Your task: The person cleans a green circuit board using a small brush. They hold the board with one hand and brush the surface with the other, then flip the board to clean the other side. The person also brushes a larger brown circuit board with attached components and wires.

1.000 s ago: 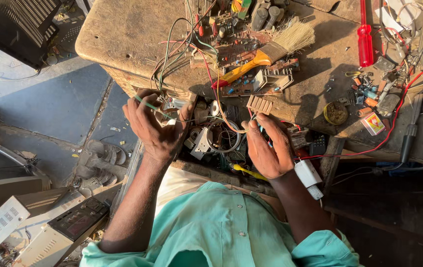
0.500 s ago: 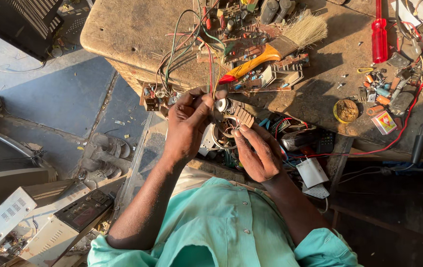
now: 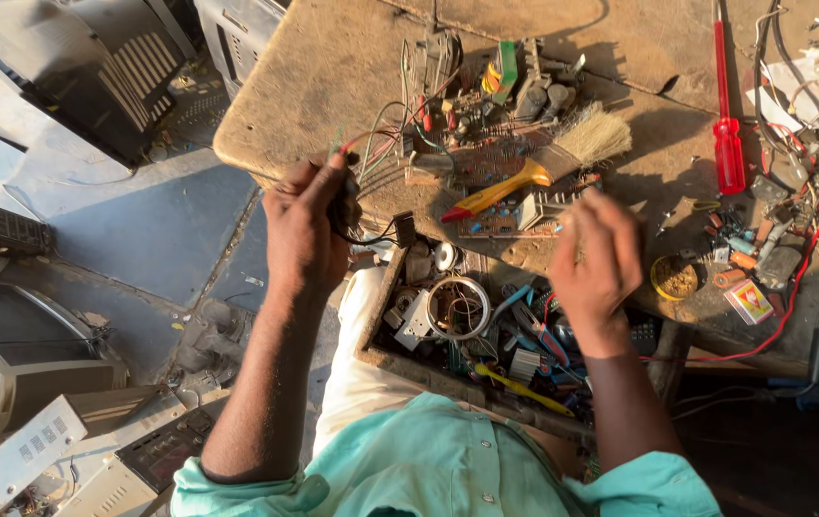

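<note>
Turquoise shirt sleeves frame the near edge, and just beyond them an open wooden drawer point(image 3: 400, 359) brims with coils, plugs and scrap parts. Above it the left hand point(image 3: 302, 230) is clenched around a small black component point(image 3: 344, 206) trailing thin wires at the workbench's point(image 3: 333, 86) near edge, while the right hand point(image 3: 599, 257) hovers blurred, fingers loosely curled, gripping nothing I can make out. Further off lie a yellow-handled brush point(image 3: 534, 163) and a red screwdriver point(image 3: 728, 144).
</note>
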